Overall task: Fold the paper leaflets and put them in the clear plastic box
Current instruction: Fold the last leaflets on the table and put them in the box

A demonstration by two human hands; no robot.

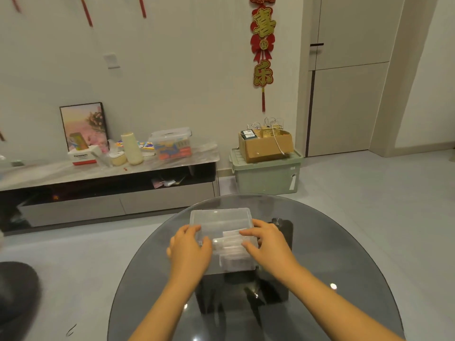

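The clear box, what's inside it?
Folded white leaflets stand in the near half of the box; the far half looks empty. Both hands cover its sides, hiding some.

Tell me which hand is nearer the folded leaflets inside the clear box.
Right. The right hand reaches over the clear plastic box rim, its fingers at the folded leaflets. The left hand grips the box's left wall, farther from them.

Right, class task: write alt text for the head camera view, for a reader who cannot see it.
Two hands, left hand and right hand, grip the sides of a clear plastic box holding folded leaflets on a round glass table. Behind stand a low cabinet and a cardboard box.
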